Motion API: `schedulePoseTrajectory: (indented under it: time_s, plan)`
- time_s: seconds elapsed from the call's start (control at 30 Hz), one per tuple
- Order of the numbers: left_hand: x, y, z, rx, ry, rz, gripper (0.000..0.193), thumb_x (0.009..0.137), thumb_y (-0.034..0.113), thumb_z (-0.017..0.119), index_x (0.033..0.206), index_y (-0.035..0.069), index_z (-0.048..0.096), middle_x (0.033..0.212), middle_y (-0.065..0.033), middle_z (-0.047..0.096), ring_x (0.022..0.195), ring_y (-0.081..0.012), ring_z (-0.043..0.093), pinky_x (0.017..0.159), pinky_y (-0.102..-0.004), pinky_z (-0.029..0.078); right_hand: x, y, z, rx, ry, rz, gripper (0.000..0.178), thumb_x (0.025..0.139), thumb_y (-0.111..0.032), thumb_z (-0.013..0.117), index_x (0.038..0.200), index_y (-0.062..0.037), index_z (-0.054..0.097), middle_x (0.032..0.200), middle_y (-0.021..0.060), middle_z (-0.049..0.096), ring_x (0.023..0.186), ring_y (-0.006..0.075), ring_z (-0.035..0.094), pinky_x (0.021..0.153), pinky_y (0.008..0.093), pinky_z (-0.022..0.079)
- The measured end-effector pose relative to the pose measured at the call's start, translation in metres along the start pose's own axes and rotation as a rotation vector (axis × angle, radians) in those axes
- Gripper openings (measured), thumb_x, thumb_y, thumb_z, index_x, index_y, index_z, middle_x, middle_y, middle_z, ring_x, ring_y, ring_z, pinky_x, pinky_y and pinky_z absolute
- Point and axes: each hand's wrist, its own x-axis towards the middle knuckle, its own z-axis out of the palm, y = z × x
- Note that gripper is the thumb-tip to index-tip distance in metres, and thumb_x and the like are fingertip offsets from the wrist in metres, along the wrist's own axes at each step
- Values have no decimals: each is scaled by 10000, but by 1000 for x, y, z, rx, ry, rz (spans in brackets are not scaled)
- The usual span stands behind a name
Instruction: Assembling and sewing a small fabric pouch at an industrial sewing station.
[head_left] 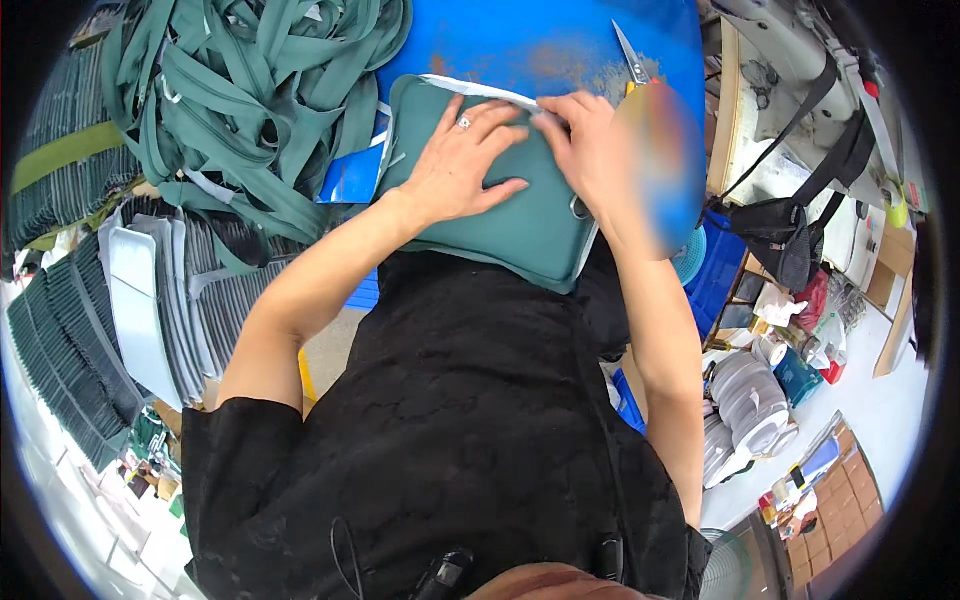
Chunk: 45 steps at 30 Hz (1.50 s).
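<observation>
head view: both hands (470, 160) (585, 145) flat on green fabric panel (520, 225), long axis left-right

Bare blue tabletop (540, 40) at upper centre is the only open lane. Upper left blocked by green strap pile (240, 90), scissors (630, 55) lie at upper right, sewing machine (800, 110) walls the right, stacked grey-green panels (150, 300) fill the left

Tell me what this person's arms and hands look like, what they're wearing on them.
Both forearms are bare to the upper arm, where short black sleeves of a textured black top end. The left hand wears a ring with a small stone on one finger. The right hand shows no ring or glove; no watch or bracelet shows on either wrist.
</observation>
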Motion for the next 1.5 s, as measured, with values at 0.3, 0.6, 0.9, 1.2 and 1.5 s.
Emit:
schedulePoseTrajectory:
  time_s: [0.3, 0.6, 0.9, 1.2, 1.5]
  plan:
    - [-10, -1, 0, 240, 82, -444, 1103, 721, 779, 724, 1569, 146, 414, 1678, -116, 268, 1558, -369, 200, 1169, -719, 210, 35, 11, 9, -35, 17, 115, 276, 917, -375, 716, 1015, -121, 762, 972, 113, 757, 908, 339, 720, 768, 460, 549]
    - [-57, -2, -72, -103, 129, -417, 519, 880, 242, 779, 1364, 115, 643, 1487, -131, 562, 1315, -317, 583, 1076, -416, 483, 48, 13, 10, -56, -57, 118, 333, 920, -445, 706, 1053, -144, 760, 989, 119, 759, 945, 343, 719, 806, 476, 547]
    - [-231, -6, -265, 789, 315, -898, 451, 855, 250, 802, 1247, 50, 706, 1312, -156, 683, 1188, -345, 654, 1008, -427, 514, 37, 29, 4, -7, -15, 103, 332, 939, -430, 711, 1026, -111, 744, 941, 150, 753, 894, 336, 722, 772, 430, 537]
    - [-308, -3, -318, 618, 139, -1057, 412, 826, 85, 696, 1234, 32, 719, 1109, -206, 743, 974, -336, 738, 886, -383, 559, 43, 4, 0, 100, -48, 132, 352, 944, -365, 740, 1102, -51, 732, 999, 147, 748, 900, 283, 710, 812, 368, 527]
    - [-111, 118, -293, 664, 262, -450, 485, 753, -16, 715, 1228, 83, 721, 1109, -118, 738, 848, -280, 713, 762, -341, 580, -18, -169, -25, 1775, -529, -114, 813, 925, -606, 661, 1509, -79, 455, 1403, 151, 573, 1264, 261, 592, 997, 447, 509]
